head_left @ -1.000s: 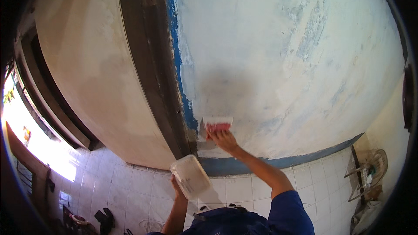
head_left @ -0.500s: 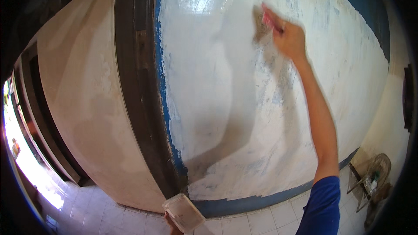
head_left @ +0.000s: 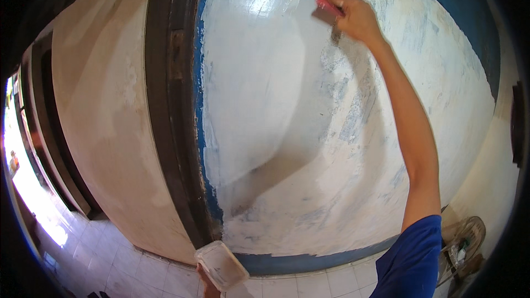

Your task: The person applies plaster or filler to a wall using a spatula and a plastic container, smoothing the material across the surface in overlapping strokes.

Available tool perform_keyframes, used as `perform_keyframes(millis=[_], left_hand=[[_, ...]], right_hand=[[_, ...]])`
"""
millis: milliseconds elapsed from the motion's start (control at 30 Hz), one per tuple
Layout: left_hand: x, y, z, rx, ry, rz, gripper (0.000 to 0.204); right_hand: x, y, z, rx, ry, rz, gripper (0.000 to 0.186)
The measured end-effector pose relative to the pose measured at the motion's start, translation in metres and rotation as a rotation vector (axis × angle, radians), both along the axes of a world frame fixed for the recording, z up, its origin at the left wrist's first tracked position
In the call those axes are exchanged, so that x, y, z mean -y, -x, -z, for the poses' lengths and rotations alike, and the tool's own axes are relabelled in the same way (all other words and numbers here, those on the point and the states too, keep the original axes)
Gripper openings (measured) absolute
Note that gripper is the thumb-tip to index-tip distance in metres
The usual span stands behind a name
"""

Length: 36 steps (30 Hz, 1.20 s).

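Note:
My right hand [head_left: 358,19] is closed around a red-handled scraper [head_left: 329,5] and reaches up to the white-coated wall [head_left: 259,88]. The scraper's edge lies against or very near the wall; its blade is mostly hidden. Patchy grey-blue streaks show through the white below and right of the hand. Low in the view, my left hand [head_left: 207,282] grips a shallow rectangular plastic tub [head_left: 222,265] from its left side. Whitish residue covers the tub's inside. Most of the left hand's fingers are hidden under the tub.
A dark wooden frame post [head_left: 174,105] stands left of the coated wall, with a beige wall [head_left: 105,121] beyond it. A bright doorway [head_left: 33,187] opens at far left. On the right, a chair [head_left: 466,243] holding things stands on pale floor tiles [head_left: 309,286].
My right hand has moved up and left along the wall with the scraper. The tub in my left hand appears slightly further left, and the whole view has shifted a little.

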State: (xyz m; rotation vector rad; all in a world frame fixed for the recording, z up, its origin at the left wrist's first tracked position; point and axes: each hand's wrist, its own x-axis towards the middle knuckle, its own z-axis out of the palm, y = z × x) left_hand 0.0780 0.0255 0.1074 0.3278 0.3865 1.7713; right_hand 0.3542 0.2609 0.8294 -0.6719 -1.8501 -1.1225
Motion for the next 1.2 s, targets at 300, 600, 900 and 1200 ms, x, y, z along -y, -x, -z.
perform_keyframes(millis=[300,600,900,1200], left_hand=[[0.007,-0.006,0.018,0.030,-0.024,-0.034,0.083],[0.029,-0.023,0.024,0.001,0.140,-0.135,0.078],[0.046,-0.026,0.025,0.024,0.115,-0.107,0.079],[0.035,-0.026,-0.009,0.068,0.016,0.061,0.078]], right_hand=[[0.023,0.052,0.262,0.260,0.293,-0.035,0.065],[0.057,0.075,0.551,0.387,0.431,-0.151,0.059],[0.080,0.066,0.520,0.157,0.322,-0.265,0.058],[0.018,0.099,0.522,0.177,0.069,-0.082,0.055]])
